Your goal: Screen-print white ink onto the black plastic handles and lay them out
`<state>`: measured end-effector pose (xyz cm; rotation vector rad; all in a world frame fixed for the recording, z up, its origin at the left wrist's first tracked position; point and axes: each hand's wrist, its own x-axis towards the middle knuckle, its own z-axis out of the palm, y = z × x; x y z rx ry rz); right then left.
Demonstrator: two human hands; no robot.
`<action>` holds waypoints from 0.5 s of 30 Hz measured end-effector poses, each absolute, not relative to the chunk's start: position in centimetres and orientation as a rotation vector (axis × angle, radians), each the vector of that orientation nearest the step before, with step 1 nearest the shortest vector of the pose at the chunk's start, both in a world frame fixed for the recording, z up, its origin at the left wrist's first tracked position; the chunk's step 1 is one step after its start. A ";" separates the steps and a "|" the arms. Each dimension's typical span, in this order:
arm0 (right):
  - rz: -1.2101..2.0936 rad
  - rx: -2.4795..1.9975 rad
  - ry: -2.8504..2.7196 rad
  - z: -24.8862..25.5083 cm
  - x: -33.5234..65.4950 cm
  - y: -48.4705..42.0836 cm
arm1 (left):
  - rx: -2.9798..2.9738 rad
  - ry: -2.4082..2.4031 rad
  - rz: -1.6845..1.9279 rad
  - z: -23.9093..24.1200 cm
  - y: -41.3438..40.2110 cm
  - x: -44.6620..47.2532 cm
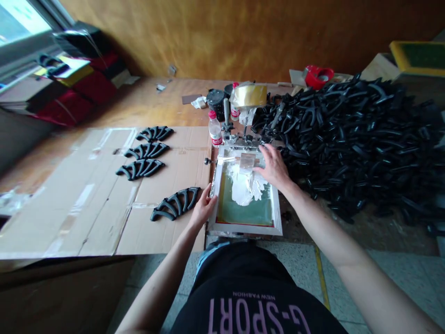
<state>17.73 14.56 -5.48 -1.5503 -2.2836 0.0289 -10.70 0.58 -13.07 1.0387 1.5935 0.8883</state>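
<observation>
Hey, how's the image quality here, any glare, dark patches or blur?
In the head view, the window is washed out; the heap of black parts sinks into darkness with small glints; the yellow-edged panel looks soft; the silvery frame is fairly clear.

"Where does the light come from?"
"A bright, washed-out window (21, 21), upper left; the wooden wall (243, 37) has a soft sheen."
"Is it sharp?"
"Slightly soft, stretched towards the edges. The black pile (347, 139) looks dim, with small glints."

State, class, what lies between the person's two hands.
The head view shows white paste on a framed green screen between left hand and right hand.
</observation>
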 end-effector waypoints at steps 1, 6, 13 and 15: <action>0.054 -1.507 -2.359 -5.3 16.0 14.8 | 1.052 1.618 0.868 -13.9 0.7 -10.7; 0.239 -1.336 -2.737 -6.5 13.1 11.1 | 1.036 1.643 0.837 -15.3 1.0 -11.1; 0.376 -0.780 -2.911 -6.4 16.5 7.7 | 1.013 1.612 0.840 -15.6 0.9 -11.2; 0.321 -0.879 -2.801 -6.8 16.0 8.0 | 1.002 1.599 0.859 -15.5 0.8 -11.2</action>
